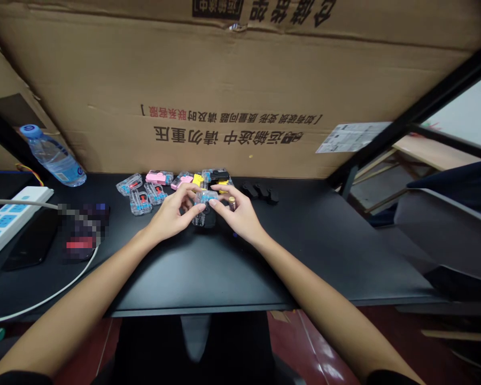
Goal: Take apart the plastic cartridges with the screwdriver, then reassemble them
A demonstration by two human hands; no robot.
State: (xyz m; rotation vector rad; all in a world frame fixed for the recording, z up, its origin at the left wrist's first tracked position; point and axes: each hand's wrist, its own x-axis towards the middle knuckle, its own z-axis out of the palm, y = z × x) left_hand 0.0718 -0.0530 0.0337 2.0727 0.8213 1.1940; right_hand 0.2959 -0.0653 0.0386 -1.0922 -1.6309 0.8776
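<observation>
At the far left, a white power strip (pixel 12 219) is lying along the edge of the tabletop (pixel 192 283), and a water bottle (pixel 52 158) is leaning on its side against a cardboard sheet (pixel 184 69) at the back. Just right of the strip, a pixelated object (pixel 82 230) is sitting too blurred to name. Next comes a loose row of small transparent cases (pixel 140 202) with red, pink and yellow parts, lying toward the back, apparently so the front of the tabletop is staying open for the hands.

At the centre, the left hand (pixel 170 214) and right hand (pixel 238 214) are meeting from either side. Each grip is pinching a clear case (pixel 205 197) with blue parts between the fingertips, apparently so both hands are steadying it at once. The case is hanging just above a dark piece (pixel 206 218), and the overlap is hiding how far apart they are. A ring (pixel 232 203) is sitting on a finger of the right hand. Farther right, black pieces (pixel 260 192) are lying near that hand, and a chair (pixel 444 224) is standing beyond the tabletop.
</observation>
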